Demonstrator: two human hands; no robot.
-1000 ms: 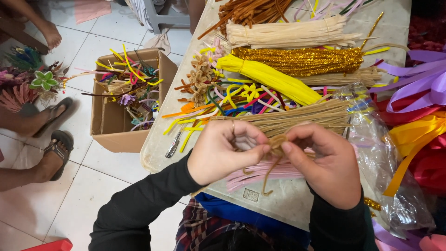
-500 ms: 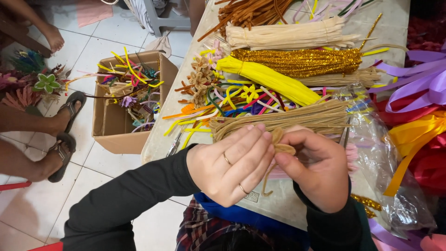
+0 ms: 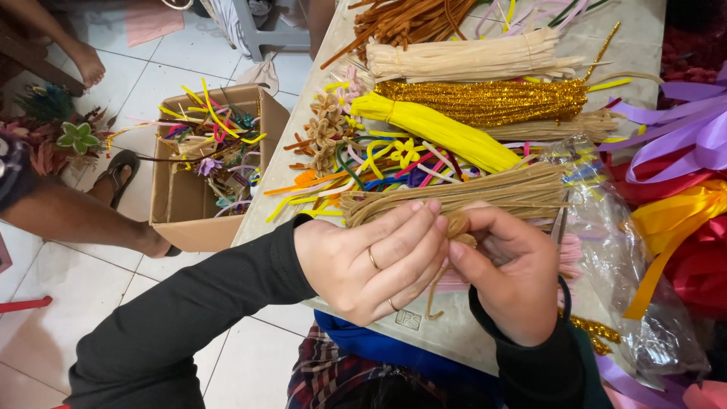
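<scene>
A: Where is the tan pipe cleaner [image 3: 457,225] against the hands?

B: Right between them. The left hand [image 3: 372,261] and the right hand [image 3: 509,271] press together over the table edge [image 3: 424,333], and the curled tan piece sits pinched where their fingertips meet. Its loose tail hangs down below the hands, toward the table edge.

A: So both hands are closed on it?

B: Yes, both are clamped on it, the left fingers folded over from one side, the right thumb and fingers from the other.

A: And what lies around the tan piece?

B: Just beyond it, farther up the table, lies a bundle of tan pipe cleaners [image 3: 462,193], nearly touching the left fingertips. Beyond that bundle are a yellow bundle [image 3: 439,130], a gold glitter bundle [image 3: 492,101] and a cream bundle [image 3: 469,57]. A clear plastic bag [image 3: 628,265] lies to the right of it, with purple and yellow ribbons [image 3: 681,151] past the bag.

A: Anything off the table?

B: A cardboard box [image 3: 182,204] of mixed bits stands on the floor, well to the left of the tan piece.
</scene>
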